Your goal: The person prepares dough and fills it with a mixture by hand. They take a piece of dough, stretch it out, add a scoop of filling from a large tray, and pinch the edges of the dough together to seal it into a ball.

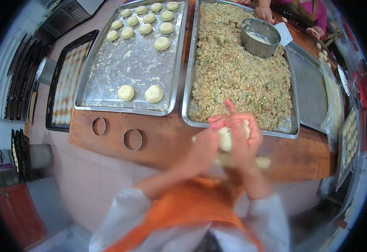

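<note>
Both my hands are cupped around a pale ball of dough (224, 138) above the near edge of the table. My left hand (208, 140) presses on its left side, and my right hand (245, 134) wraps it from the right. Below them lie pale dough pieces (262, 162), partly hidden by my wrists. Just beyond my hands is a metal tray (186, 108) of crumbly filling (240, 78), with a round metal bowl (259, 47) resting in it. On the left, a second metal tray (126, 111) carries several round filled dough cakes (153, 94).
Two metal rings (133, 139) lie at the table's near left. A black baking tray of browned pastries (66, 88) is further left. An empty-looking metal tray (309, 85) and a plastic bag (332, 107) are at right. Another person's hand (264, 14) rests near a white scraper (283, 33).
</note>
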A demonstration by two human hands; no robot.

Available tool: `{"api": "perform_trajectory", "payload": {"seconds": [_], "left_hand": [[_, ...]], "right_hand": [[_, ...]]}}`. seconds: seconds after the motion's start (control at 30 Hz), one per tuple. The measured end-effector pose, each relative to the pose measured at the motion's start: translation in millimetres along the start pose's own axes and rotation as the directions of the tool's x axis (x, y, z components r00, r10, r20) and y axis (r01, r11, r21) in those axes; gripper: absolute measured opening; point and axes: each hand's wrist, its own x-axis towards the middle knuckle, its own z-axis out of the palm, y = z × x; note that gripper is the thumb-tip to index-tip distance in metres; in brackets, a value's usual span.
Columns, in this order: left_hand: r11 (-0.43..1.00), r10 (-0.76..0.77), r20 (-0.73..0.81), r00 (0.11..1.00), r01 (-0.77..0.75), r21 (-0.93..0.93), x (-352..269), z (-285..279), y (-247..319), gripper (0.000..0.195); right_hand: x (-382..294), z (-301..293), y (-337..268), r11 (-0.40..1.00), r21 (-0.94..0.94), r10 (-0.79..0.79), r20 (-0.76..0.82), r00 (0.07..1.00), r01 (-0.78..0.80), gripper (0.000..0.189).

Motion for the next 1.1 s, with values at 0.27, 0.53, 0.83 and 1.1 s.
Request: {"api": "perform_trajectory", "payload": {"seconds": [0.27, 0.53, 0.83, 1.1], "left_hand": [[0.961, -0.19, 0.206, 0.96, 0.224, -0.159, -4.2, -15.8, -2.6, 0.047], [0.983, 0.055, -0.001, 0.998, -0.054, -0.176, 1.2, -2.2, 13.1, 0.068], [0.971, -0.106, 0.072, 0.992, 0.119, -0.205, -4.8, -5.4, 11.9, 0.055], [0.968, -0.108, 0.29, 0.951, 0.166, -0.187, -2.7, -27.4, 5.6, 0.069]], "right_hand": [[-3.5, 17.2, -7.7, 0.963, 0.253, 0.119, -0.107, 0.987, -0.089, 0.016], [-4.7, 18.2, -15.0, 0.954, 0.286, 0.161, -0.242, 0.957, -0.088, 0.037], [-13.6, 1.7, 14.7, 0.964, 0.265, 0.032, 0.004, 0.999, -0.032, 0.042], [-9.6, 17.3, -4.0, 0.977, 0.198, 0.077, -0.005, 0.997, -0.075, 0.059]]}}
